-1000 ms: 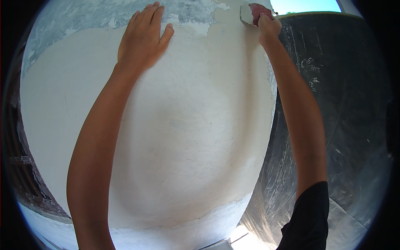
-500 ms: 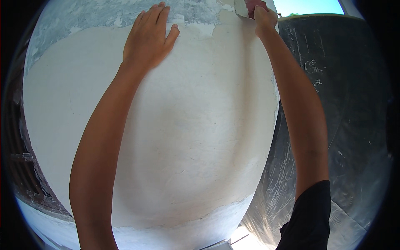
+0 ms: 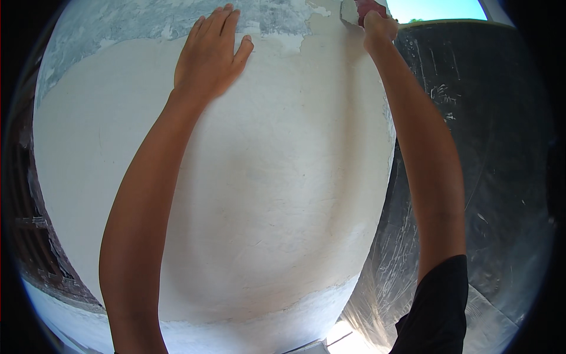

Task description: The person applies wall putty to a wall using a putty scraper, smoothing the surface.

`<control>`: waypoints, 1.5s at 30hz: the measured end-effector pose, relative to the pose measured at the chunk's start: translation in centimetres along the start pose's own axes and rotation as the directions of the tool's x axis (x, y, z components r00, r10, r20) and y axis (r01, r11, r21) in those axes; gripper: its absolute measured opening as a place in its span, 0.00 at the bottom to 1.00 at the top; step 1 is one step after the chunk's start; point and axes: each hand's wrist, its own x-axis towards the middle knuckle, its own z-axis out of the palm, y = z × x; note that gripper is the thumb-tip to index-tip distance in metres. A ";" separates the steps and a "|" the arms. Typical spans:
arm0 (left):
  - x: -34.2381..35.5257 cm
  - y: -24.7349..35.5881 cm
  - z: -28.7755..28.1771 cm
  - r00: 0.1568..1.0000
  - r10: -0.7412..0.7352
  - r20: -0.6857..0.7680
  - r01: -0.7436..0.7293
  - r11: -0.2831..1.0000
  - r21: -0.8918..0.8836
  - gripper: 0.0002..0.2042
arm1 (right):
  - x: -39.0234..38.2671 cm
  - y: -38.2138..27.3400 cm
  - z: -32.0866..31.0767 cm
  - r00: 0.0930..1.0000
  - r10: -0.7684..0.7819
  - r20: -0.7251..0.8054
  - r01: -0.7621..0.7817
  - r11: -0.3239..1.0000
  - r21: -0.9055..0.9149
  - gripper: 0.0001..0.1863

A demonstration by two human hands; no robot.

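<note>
My left hand (image 3: pixel 213 52) lies flat on the wall (image 3: pixel 265 153), its fingers stretched upward and the thumb apart, holding nothing. The wall is coated in smooth off-white plaster, with a rougher grey-blue patch (image 3: pixel 124 26) across its top. At the upper right, close to the wall's right edge, my right hand (image 3: pixel 380 28) is closed round the dark red handle of a scraper (image 3: pixel 350 13). The scraper's pale, smeared blade is against the wall, pointing left. Part of the handle is hidden by my fingers.
Right of the wall hangs a dark sheet (image 3: pixel 483 130) with white smears and scratches. A window-like opening with dark bars (image 3: pixel 35 248) borders the wall on the left. Bright sky (image 3: pixel 436 9) shows at the upper right. A grey flat object (image 3: pixel 309 348) pokes in at the bottom.
My right hand and the scraper have shifted slightly to the right along the top of the wall. My left hand stays where it was.
</note>
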 end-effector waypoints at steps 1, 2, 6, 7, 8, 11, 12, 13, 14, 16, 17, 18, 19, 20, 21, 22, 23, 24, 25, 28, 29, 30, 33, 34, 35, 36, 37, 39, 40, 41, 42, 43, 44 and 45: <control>-0.1 -0.2 0.0 1.000 -0.001 0.007 0.001 1.000 0.015 0.23 | -0.5 0.1 0.2 0.999 0.036 -0.018 -0.036 0.998 0.042 0.10; -0.1 -0.1 0.0 1.000 -0.001 0.005 0.001 1.000 0.012 0.23 | -0.5 0.3 0.2 0.999 0.034 -0.019 -0.033 0.999 0.041 0.10; 0.0 -0.3 -0.2 1.000 0.008 0.007 -0.009 1.000 0.008 0.23 | -1.0 0.7 0.0 0.980 -0.096 0.173 0.096 0.995 0.013 0.09; 0.0 -0.3 -0.3 1.000 0.008 0.011 -0.008 1.000 0.013 0.23 | 0.2 1.0 -0.5 0.997 -0.022 0.078 0.031 0.992 -0.118 0.06; 0.0 -0.2 -0.1 1.000 0.009 0.011 -0.009 1.000 0.009 0.23 | 1.3 1.5 -1.4 0.999 0.038 -0.029 -0.044 0.969 -0.244 0.13; -0.1 -0.2 0.2 1.000 -0.005 0.000 0.005 0.999 0.039 0.24 | 2.6 2.3 -3.5 0.976 0.172 -0.132 -0.164 0.984 0.071 0.13; 0.0 0.0 0.1 1.000 0.000 0.003 0.000 1.000 0.021 0.24 | 2.9 2.7 -4.1 0.977 0.170 -0.131 -0.162 0.984 0.070 0.13; 0.1 0.2 0.1 1.000 0.005 0.005 -0.005 1.000 0.001 0.24 | 3.0 3.2 -4.8 0.985 0.167 -0.050 -0.160 0.979 0.125 0.13; 0.0 0.0 0.1 1.000 0.003 0.007 -0.003 1.000 0.005 0.24 | 2.5 3.1 -4.9 0.986 0.163 0.035 -0.166 0.969 0.184 0.14; -0.2 -0.5 0.1 1.000 -0.015 0.026 0.014 0.998 0.054 0.24 | 1.4 3.1 -4.2 0.991 0.077 0.107 -0.082 0.996 0.044 0.15; 0.0 0.0 -0.3 1.000 -0.013 0.025 0.012 0.999 0.044 0.24 | 1.6 3.5 -4.7 0.984 -0.003 0.179 0.022 0.995 -0.100 0.15; 0.2 0.5 -1.1 0.993 -0.054 0.101 0.055 0.998 -0.014 0.25 | 2.0 3.7 -5.4 0.985 -0.004 0.174 0.023 0.994 -0.108 0.15; 0.4 1.0 -1.5 0.980 -0.088 0.179 0.102 0.992 -0.069 0.26 | 2.4 3.9 -6.1 0.992 0.032 0.123 -0.015 0.990 -0.140 0.15; 0.4 1.0 -1.5 0.980 -0.087 0.178 0.101 0.992 -0.072 0.26 | 2.8 4.1 -6.5 0.995 0.066 0.075 -0.053 0.985 -0.164 0.14; 0.1 0.3 -1.5 0.981 -0.080 0.177 0.092 0.994 -0.060 0.26 | 1.6 3.4 -5.9 0.993 0.075 0.086 -0.061 0.986 -0.154 0.14; -0.2 -0.4 -1.6 0.982 -0.073 0.176 0.083 0.995 -0.047 0.26 | 0.3 2.7 -5.8 0.992 0.121 -0.031 -0.124 0.981 -0.151 0.14; -0.1 -0.1 -1.5 0.982 -0.072 0.173 0.082 0.995 -0.054 0.26 | 0.1 2.0 -6.6 0.975 0.149 -0.165 -0.174 0.973 -0.154 0.13; 0.1 0.3 -1.4 0.983 -0.071 0.167 0.083 0.994 -0.067 0.26 | 0.9 2.5 -7.4 0.975 0.144 -0.168 -0.171 0.973 -0.157 0.13; 0.3 0.6 -1.3 0.984 -0.070 0.161 0.084 0.993 -0.080 0.26 | 1.8 3.1 -8.5 0.968 0.161 -0.192 -0.184 0.977 -0.109 0.13; -0.1 0.1 -1.3 0.986 -0.069 0.151 0.077 0.996 -0.048 0.26 | 0.2 1.7 -7.2 0.970 0.212 -0.119 -0.207 0.977 0.052 0.14; 0.1 0.3 -1.3 0.986 -0.067 0.151 0.076 0.996 -0.053 0.26 | -0.4 1.0 -7.1 0.974 0.221 -0.044 -0.212 0.966 0.147 0.15; 0.2 0.4 -1.4 0.987 -0.064 0.150 0.074 0.995 -0.066 0.26 | 0.0 1.1 -6.8 0.974 0.220 -0.048 -0.211 0.967 0.144 0.15; 0.1 0.4 -1.4 0.985 -0.070 0.155 0.080 0.995 -0.059 0.26 | -0.6 0.3 -4.0 0.988 0.102 0.115 -0.109 0.992 0.056 0.16; -0.2 0.0 -1.3 0.983 -0.082 0.163 0.089 0.995 -0.039 0.26 | -2.8 -1.0 -2.0 0.975 0.078 0.209 -0.102 0.989 0.104 0.06; -0.1 0.2 -1.5 0.984 -0.080 0.162 0.088 0.995 -0.040 0.26 | -3.6 -1.7 -1.5 0.956 0.043 0.291 -0.088 0.986 0.144 0.09; 0.0 0.3 -1.6 0.982 -0.082 0.169 0.093 0.994 -0.058 0.26 | -3.4 -1.4 -1.5 0.956 0.042 0.290 -0.088 0.986 0.145 0.09; 0.1 0.4 -1.7 0.981 -0.083 0.176 0.098 0.992 -0.076 0.26 | -3.3 -0.9 -1.4 0.932 -0.008 0.362 -0.053 0.986 0.160 0.10; 0.5 0.9 -1.6 0.978 -0.092 0.185 0.108 0.991 -0.079 0.26 | -1.2 0.2 -2.2 0.960 0.045 0.278 -0.040 0.999 -0.023 0.14; 0.6 1.0 -1.6 0.974 -0.105 0.199 0.122 0.990 -0.075 0.26 | -0.5 1.0 -2.9 0.960 0.042 0.276 -0.037 0.999 -0.022 0.14; -0.1 -0.1 -1.5 0.971 -0.116 0.208 0.128 0.991 -0.045 0.26 | -2.6 0.0 -2.5 0.966 0.133 0.222 -0.140 0.990 0.015 0.14; -0.1 -0.3 -1.0 0.991 -0.059 0.116 0.060 0.998 -0.007 0.25 | -3.2 -1.0 -3.2 0.966 0.214 0.148 -0.222 0.974 0.041 0.14; -0.1 -0.5 -0.6 1.000 0.004 0.026 -0.005 0.999 0.036 0.24 | -1.3 0.8 -3.6 0.956 0.267 0.121 -0.276 0.959 0.067 0.15; 0.2 0.0 -0.2 1.000 0.007 0.014 -0.008 1.000 0.024 0.24 | 0.0 1.9 -4.6 0.961 0.256 0.109 -0.264 0.963 0.063 0.15; 0.3 0.5 0.0 1.000 0.002 0.008 -0.002 1.000 0.006 0.24 | 0.6 2.6 -5.3 0.975 0.220 0.042 -0.222 0.974 0.052 0.15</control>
